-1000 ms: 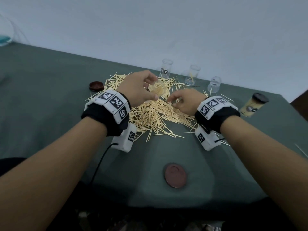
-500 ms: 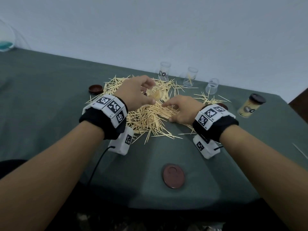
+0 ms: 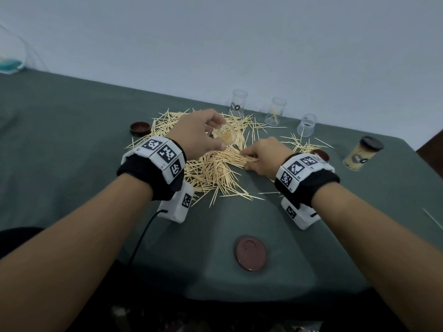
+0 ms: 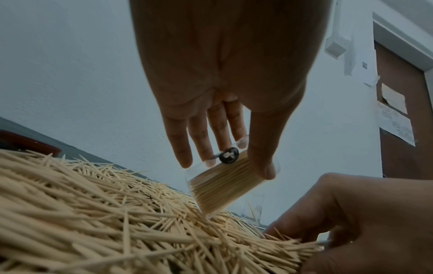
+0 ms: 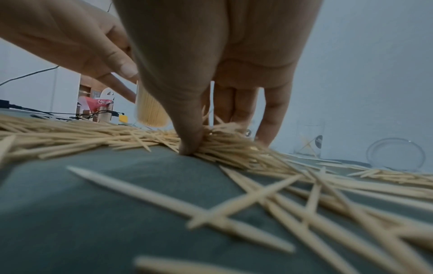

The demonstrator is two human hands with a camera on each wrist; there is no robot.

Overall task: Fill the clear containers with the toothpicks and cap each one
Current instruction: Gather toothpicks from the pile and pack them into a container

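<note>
A big heap of loose toothpicks (image 3: pixel 213 168) lies on the green table (image 3: pixel 72 140). My left hand (image 3: pixel 199 135) grips a clear container (image 3: pixel 225 137) packed with toothpicks, tilted just above the heap; the same container (image 4: pixel 225 181) shows between thumb and fingers in the left wrist view. My right hand (image 3: pixel 261 156) is down on the heap, thumb and fingers pinching a bunch of toothpicks (image 5: pixel 225 144) against the cloth. Two upright clear containers (image 3: pixel 238 106) (image 3: pixel 275 111) and one tipped container (image 3: pixel 306 124) stand behind. A filled, capped container (image 3: pixel 362 153) is at the right.
A brown cap (image 3: pixel 250 252) lies near the table's front edge, another cap (image 3: pixel 140 128) left of the heap, and a third cap (image 3: pixel 321 154) peeks out behind my right wrist. A stray toothpick (image 3: pixel 431 218) lies far right. The wall runs close behind the containers.
My right hand slid down and toward me over the heap, closing on a bunch of toothpicks. My left hand kept the filled container near the same spot.
</note>
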